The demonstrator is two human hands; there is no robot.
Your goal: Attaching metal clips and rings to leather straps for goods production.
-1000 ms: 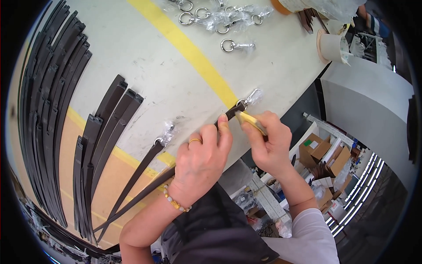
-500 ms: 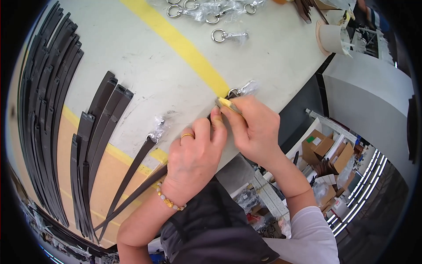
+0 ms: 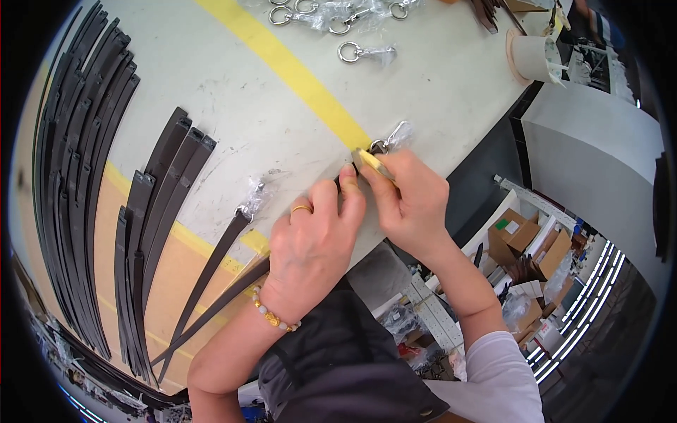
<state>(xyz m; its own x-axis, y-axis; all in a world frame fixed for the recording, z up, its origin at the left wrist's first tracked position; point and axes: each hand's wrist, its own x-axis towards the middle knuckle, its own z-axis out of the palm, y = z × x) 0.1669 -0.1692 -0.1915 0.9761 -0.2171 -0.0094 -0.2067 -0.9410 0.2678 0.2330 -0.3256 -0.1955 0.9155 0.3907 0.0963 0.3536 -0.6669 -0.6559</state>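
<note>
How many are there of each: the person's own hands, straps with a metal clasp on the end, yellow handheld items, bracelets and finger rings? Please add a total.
Hands (left hand, right hand): 2
Clasped straps: 2
Yellow handheld item: 1
Bracelet: 1
Finger ring: 1
Total: 7

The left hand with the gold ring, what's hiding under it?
A long, flat, dark brown strap goes in under the left hand from the lower left, and a dark bit peeks out beyond. The stretch between is covered, so I can't see it.
</note>
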